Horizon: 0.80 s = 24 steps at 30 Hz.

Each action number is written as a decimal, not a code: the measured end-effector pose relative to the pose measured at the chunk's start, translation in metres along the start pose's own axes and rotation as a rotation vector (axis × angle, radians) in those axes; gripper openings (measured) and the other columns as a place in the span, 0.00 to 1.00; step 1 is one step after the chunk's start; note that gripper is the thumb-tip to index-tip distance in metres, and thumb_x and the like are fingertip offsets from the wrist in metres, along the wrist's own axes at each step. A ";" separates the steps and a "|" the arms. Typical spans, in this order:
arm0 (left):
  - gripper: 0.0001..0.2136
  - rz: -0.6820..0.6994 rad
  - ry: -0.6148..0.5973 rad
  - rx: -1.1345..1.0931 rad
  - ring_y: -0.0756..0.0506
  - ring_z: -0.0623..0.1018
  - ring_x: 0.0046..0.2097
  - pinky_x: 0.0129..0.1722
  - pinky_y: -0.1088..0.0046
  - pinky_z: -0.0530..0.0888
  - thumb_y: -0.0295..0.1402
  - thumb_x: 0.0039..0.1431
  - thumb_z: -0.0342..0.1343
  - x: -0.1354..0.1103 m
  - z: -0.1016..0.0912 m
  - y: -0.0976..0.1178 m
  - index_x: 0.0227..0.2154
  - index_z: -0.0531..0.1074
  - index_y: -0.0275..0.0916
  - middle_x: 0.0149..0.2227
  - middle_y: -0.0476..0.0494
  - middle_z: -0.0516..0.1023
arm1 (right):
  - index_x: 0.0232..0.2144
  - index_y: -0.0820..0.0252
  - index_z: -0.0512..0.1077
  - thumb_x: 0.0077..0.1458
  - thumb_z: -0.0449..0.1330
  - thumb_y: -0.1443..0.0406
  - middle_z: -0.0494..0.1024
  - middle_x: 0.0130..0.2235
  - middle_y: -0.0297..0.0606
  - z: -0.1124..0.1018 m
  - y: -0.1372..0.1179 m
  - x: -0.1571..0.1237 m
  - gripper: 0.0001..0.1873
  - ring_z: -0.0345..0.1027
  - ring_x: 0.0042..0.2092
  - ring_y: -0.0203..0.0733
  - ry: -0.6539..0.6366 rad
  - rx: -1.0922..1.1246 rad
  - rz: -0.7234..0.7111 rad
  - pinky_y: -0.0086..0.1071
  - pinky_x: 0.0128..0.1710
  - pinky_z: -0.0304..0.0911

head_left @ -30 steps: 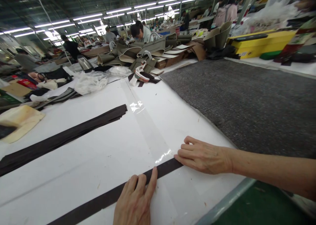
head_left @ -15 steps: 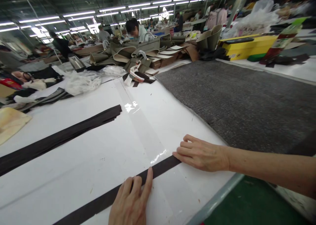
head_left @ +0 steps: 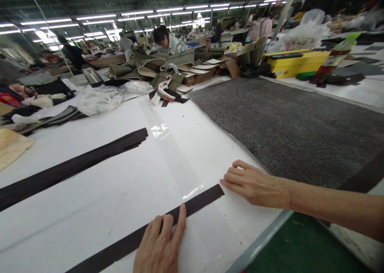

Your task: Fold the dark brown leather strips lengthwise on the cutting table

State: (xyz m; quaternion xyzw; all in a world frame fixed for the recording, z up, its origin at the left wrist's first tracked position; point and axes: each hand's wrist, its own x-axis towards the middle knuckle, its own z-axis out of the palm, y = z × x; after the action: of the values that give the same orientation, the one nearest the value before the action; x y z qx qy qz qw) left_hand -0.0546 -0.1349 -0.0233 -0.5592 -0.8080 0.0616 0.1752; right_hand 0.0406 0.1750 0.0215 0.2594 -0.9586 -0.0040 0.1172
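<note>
A long dark brown strip (head_left: 198, 201) lies flat on the white table (head_left: 126, 185), running from the lower left to the middle. My left hand (head_left: 162, 245) presses its fingers flat on the strip near the bottom edge. My right hand (head_left: 255, 183) lies flat and open on the table, just right of the strip's end and a little apart from it. A clear tape band (head_left: 177, 161) crosses the table under the strip. A second stack of dark strips (head_left: 75, 163) lies farther back on the left.
A grey felt mat (head_left: 294, 121) covers the table to the right. At the back are olive bag parts (head_left: 174, 63), crumpled plastic (head_left: 99, 99), a yellow box (head_left: 297, 63) and people at work. The table's metal edge (head_left: 258, 241) runs at the lower right, green floor below.
My right hand has drawn back to the right, off the strip's end, which now shows bare. My left hand has stayed pressed on the strip.
</note>
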 end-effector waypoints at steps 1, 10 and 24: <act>0.33 -0.001 0.005 -0.003 0.43 0.68 0.38 0.39 0.65 0.71 0.19 0.48 0.48 0.000 0.000 0.000 0.61 0.56 0.38 0.38 0.43 0.68 | 0.45 0.68 0.68 0.62 0.43 0.76 0.70 0.34 0.40 -0.002 -0.003 0.004 0.17 0.60 0.36 0.40 0.032 0.016 0.058 0.40 0.42 0.56; 0.30 -0.062 0.044 -0.071 0.41 0.68 0.41 0.42 0.63 0.70 0.20 0.50 0.49 -0.001 0.001 0.005 0.58 0.61 0.40 0.39 0.44 0.68 | 0.55 0.69 0.61 0.54 0.50 0.75 0.70 0.47 0.47 0.017 -0.080 0.048 0.25 0.61 0.45 0.47 -0.075 0.153 0.204 0.44 0.47 0.54; 0.25 -0.179 0.083 -0.196 0.40 0.71 0.44 0.47 0.62 0.72 0.23 0.56 0.49 -0.005 -0.006 0.010 0.59 0.60 0.30 0.42 0.39 0.73 | 0.55 0.62 0.64 0.62 0.46 0.69 0.73 0.48 0.45 0.017 -0.098 0.066 0.20 0.65 0.47 0.48 0.199 -0.046 0.259 0.44 0.48 0.53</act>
State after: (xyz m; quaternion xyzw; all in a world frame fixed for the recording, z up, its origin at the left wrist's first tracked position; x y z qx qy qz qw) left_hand -0.0428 -0.1362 -0.0220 -0.5012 -0.8489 -0.0569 0.1577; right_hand 0.0303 0.0565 0.0130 0.1301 -0.9674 0.0150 0.2170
